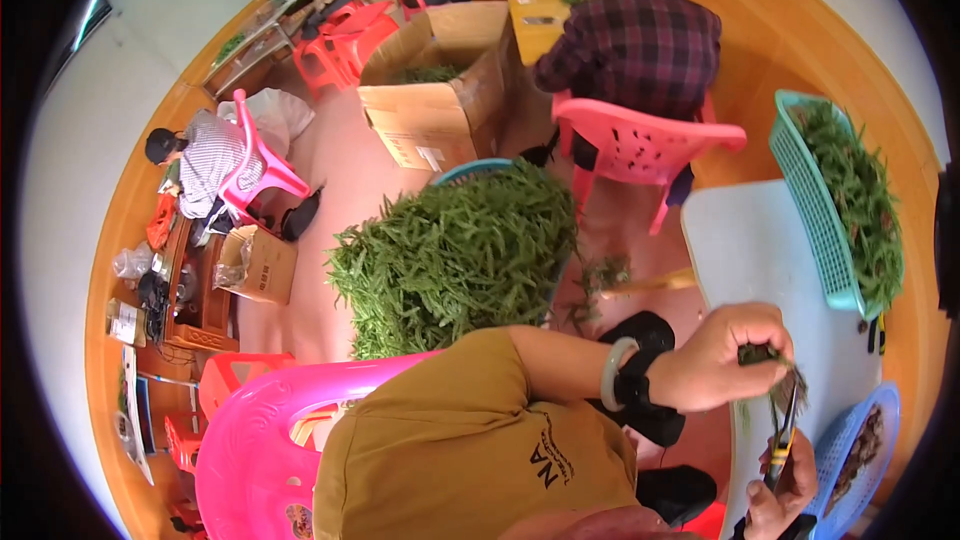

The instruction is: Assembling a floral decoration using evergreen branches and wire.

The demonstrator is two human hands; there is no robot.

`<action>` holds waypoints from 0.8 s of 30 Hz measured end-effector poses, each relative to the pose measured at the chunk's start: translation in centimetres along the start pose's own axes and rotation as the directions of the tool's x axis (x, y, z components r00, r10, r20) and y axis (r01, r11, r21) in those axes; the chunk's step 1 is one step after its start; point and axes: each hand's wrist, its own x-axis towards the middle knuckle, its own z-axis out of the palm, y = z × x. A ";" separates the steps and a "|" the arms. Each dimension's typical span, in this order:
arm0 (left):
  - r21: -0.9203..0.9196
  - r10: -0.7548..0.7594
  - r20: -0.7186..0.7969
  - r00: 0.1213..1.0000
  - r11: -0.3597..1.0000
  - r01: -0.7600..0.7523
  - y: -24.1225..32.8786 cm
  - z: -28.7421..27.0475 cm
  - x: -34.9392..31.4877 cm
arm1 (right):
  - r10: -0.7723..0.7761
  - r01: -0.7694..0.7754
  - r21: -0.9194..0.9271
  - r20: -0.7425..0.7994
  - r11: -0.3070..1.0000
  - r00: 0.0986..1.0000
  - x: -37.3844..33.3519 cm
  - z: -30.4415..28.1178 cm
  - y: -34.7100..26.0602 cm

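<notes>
My left hand [722,358], wearing a pale bangle and a dark band at the wrist, pinches a small green plant sprig [762,354]. Thin brownish strands hang from the sprig's lower end. Just below, my right hand [785,488] grips scissors [778,448] with yellow-and-black handles, and their metal blades point up at the strands. Whether the blades touch the strands is hard to tell. Both hands are over the edge of a pale table [740,240].
A teal basket [815,205] of green sprigs stands on the table, with a blue basket [832,450] of brown bits nearer. A large heap of green sprigs [460,250] fills a tub to the left. Beyond sit several people, pink chairs [640,135] and a cardboard box [420,120].
</notes>
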 end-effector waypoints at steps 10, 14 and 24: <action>-0.123 -0.184 -0.009 0.983 0.976 0.182 -0.1 -0.8 0.4 | 0.131 -0.127 0.078 -0.053 0.989 0.990 0.9 0.5 -1.1; -0.027 -0.082 -0.021 0.996 0.996 0.081 -0.9 -1.0 0.5 | 0.166 -0.151 0.153 -0.092 0.977 0.982 0.9 0.9 -0.9; 0.441 0.275 0.236 0.932 0.824 -0.355 -0.6 -1.9 0.6 | 0.215 -0.205 0.261 -0.010 0.943 0.977 1.0 0.5 -0.8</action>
